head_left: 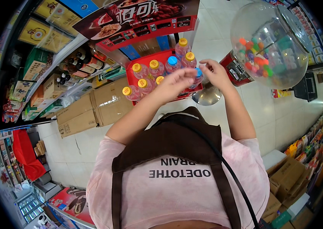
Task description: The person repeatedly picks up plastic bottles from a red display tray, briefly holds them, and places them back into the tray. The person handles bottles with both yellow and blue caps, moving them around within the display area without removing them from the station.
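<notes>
A small clear plastic bottle with a blue cap is grasped between the 2 hands: the grip of the right hand is closed round its cap end with bent fingers, while the grip of the left hand is pressed against its body from the left, fingers stretched toward the right hand. The bottle is held just above the front right corner of the red plastic display tray, mostly hidden by the fingers, so its tilt cannot be told. The step in hand is judged to be the setting of this bottle among the others on the tray; the next move would call for a free spot to be found at the tray's right edge and for the bottle to be lowered upright without the neighbours being knocked. In the tray 8 further small bottles are seen, 7 of them yellow-capped bottles and 1 a second blue-capped bottle, packed close together. Both forearms are raised from the lower edge and converge over the tray, elbows bent, the wrists close together. Just right of the hands, a clear round globe of coloured balls on a red base is seen.
</notes>
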Demonstrator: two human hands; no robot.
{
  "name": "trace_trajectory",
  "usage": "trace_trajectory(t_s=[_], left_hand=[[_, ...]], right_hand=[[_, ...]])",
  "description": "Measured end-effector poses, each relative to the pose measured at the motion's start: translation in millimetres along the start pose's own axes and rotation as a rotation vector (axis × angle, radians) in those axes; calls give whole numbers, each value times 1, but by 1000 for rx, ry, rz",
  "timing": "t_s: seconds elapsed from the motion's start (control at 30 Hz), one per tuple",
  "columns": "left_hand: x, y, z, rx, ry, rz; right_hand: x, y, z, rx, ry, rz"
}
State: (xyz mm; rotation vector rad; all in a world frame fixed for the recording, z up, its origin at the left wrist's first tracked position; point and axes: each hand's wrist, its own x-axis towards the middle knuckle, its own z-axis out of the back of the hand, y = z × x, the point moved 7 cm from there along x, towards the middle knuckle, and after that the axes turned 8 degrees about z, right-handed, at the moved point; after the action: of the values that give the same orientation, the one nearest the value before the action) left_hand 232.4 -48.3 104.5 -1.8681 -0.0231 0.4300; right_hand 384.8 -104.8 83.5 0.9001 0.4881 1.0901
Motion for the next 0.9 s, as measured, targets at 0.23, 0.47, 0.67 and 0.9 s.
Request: trace_trajectory(t_s=[0.23, 0.47, 0.67, 0.9], left_hand=[[27, 0, 30, -517, -281, 53], [45, 1, 29, -557, -240, 127], [43, 2, 31, -515, -247, 112], [30, 0, 37, -469, -325, 39]], right_hand=[[39, 13, -11, -174, 104, 2], [56, 5, -26, -234, 172, 26], [58, -9, -31, -89, 148, 72], [51, 33, -6, 20, 75, 127]])
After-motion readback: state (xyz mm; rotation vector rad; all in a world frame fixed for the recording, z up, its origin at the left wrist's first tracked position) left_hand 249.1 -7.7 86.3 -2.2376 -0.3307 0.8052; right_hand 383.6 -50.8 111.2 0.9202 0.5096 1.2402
